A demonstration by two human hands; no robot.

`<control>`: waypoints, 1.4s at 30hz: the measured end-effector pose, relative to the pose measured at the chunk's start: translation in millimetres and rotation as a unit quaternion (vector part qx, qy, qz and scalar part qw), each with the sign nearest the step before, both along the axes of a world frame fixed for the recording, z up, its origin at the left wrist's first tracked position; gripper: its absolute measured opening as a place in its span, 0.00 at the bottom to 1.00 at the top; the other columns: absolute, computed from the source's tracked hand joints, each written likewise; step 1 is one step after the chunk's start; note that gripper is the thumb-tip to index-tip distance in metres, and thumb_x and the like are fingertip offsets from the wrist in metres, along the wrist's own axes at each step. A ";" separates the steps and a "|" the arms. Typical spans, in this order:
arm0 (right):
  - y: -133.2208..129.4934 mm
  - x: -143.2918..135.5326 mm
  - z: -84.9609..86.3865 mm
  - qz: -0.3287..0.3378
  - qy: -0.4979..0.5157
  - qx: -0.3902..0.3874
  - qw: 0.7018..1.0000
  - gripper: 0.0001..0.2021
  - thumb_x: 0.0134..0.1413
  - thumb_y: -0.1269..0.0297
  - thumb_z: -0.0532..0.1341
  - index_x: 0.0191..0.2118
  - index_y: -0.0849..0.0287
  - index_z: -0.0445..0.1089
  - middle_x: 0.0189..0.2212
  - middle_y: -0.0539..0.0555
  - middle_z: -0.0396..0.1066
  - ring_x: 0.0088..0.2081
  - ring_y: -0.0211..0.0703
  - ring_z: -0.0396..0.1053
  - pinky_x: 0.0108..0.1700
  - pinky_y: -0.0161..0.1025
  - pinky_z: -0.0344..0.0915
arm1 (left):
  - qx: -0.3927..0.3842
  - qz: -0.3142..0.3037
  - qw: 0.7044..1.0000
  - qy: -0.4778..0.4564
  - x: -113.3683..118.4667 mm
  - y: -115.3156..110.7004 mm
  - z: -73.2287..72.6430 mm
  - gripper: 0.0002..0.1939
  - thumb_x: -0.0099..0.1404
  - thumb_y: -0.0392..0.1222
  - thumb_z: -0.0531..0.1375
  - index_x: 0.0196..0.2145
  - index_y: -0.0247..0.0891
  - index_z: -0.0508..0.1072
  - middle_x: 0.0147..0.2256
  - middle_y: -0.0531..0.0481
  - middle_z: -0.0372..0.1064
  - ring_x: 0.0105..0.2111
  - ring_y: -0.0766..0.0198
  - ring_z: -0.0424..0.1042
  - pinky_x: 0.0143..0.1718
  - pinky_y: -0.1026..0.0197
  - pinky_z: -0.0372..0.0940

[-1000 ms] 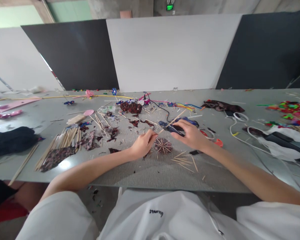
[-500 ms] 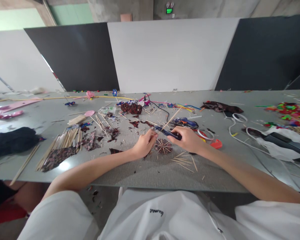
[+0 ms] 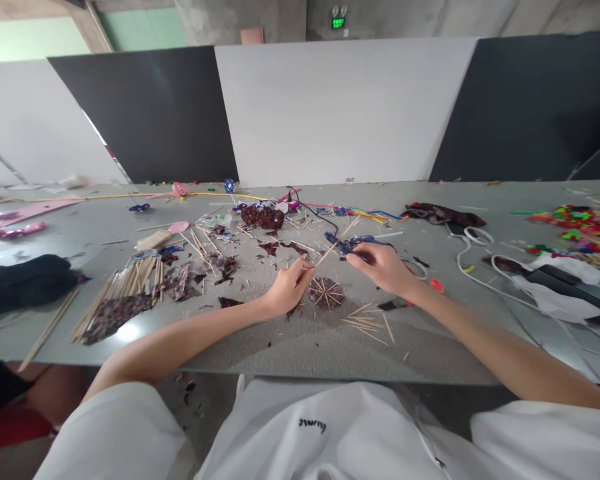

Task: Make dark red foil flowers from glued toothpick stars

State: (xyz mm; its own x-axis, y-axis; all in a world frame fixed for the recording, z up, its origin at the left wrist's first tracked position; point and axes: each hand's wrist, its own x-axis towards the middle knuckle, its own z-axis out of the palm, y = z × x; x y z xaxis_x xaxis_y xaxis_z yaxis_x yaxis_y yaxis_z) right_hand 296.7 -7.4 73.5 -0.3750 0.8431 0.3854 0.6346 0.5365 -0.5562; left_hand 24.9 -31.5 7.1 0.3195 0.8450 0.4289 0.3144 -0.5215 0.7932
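Observation:
My left hand (image 3: 291, 288) pinches a thin wooden stick (image 3: 328, 253), which slants up and to the right. My right hand (image 3: 380, 268) is curled around dark blue pliers (image 3: 333, 239), their head pointing left beyond the stick; the fingers hide most of the handles. A blue tool (image 3: 363, 241) lies partly hidden behind that hand. Between and below the hands sits a round dark patterned piece (image 3: 326, 293) with sticks fanned across it like spokes. Several short cut sticks (image 3: 366, 322) lie on the table just right of it.
A bundle of sticks (image 3: 135, 279) and a dark patterned cloth bundle (image 3: 117, 319) lie left. Fabric scraps (image 3: 225, 267) are scattered about. Farther back sit dark round pieces (image 3: 265, 217) and a black cable (image 3: 313, 212). White cables (image 3: 473, 273) and colourful pieces (image 3: 587, 227) lie right.
My right hand has moved up and slightly right with the pliers, away from my left fingers. My left hand stays in place, holding the stick.

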 end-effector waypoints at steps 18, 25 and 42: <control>0.1 3.8 1.2 -0.008 -0.001 0.013 1.000 0.26 0.64 0.35 0.59 0.33 0.55 0.75 0.29 0.53 0.75 0.29 0.45 0.67 0.33 0.43 0.57 | -0.183 -0.129 0.956 -0.191 0.1 12.4 11.7 0.26 0.65 0.64 0.67 0.35 0.40 0.63 0.25 0.54 0.75 0.19 0.68 0.72 0.22 0.64 0.66; -0.1 5.0 3.0 -0.025 -0.013 0.023 0.999 0.27 0.65 0.35 0.58 0.33 0.56 0.75 0.27 0.53 0.74 0.29 0.45 0.67 0.33 0.42 0.57 | -0.170 -0.073 0.962 -0.202 -0.9 17.7 8.3 0.22 0.71 0.60 0.61 0.34 0.42 0.59 0.22 0.58 0.71 0.17 0.69 0.68 0.25 0.64 0.63; -0.5 4.4 -1.0 -0.014 -0.057 0.045 0.997 0.25 0.69 0.39 0.54 0.31 0.56 0.68 0.28 0.53 0.73 0.31 0.46 0.67 0.37 0.43 0.55 | 0.045 -0.073 0.980 0.178 -11.7 10.5 7.1 0.21 0.81 0.51 0.47 0.29 0.41 0.56 0.21 0.58 0.49 0.22 0.68 0.53 0.29 0.60 0.48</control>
State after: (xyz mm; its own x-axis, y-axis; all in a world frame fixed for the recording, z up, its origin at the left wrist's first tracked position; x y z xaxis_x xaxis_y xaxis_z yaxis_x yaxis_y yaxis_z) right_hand 301.1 -7.9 72.6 -0.3972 0.8178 0.4164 0.7070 0.5620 -0.4294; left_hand 13.2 -20.9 14.3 0.5770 0.7426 0.3399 0.4795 -0.6450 0.5951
